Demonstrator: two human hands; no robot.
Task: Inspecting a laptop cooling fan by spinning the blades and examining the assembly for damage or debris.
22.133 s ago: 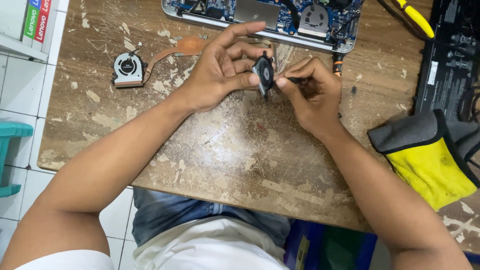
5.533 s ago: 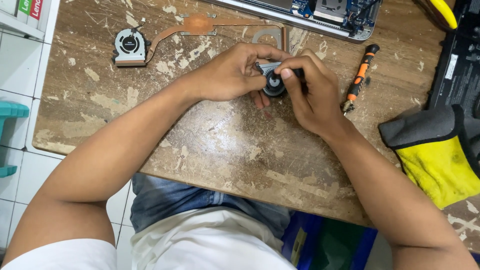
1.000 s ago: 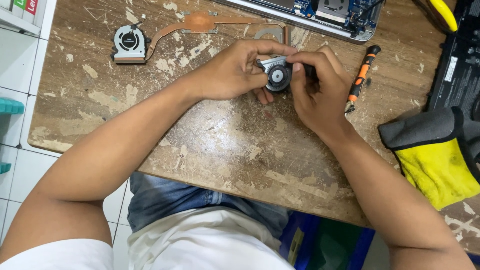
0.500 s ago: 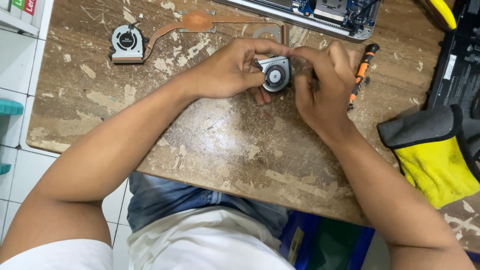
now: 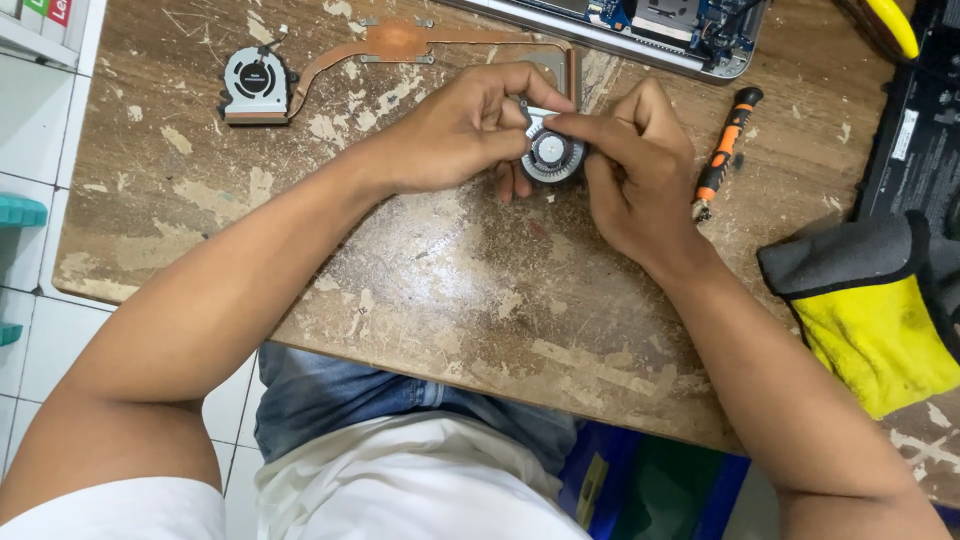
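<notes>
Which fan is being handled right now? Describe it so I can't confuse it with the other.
On the worn wooden table, look just below the opened laptop. The small round fan sits between the left hand and right hand. Unlike the other fan, it has no copper pipe.

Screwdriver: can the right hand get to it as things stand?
Probably yes. The screwdriver lies on the table just beside the right hand, with nothing between. But that hand and the left hand both hold the fan, so it must let go first.
</notes>
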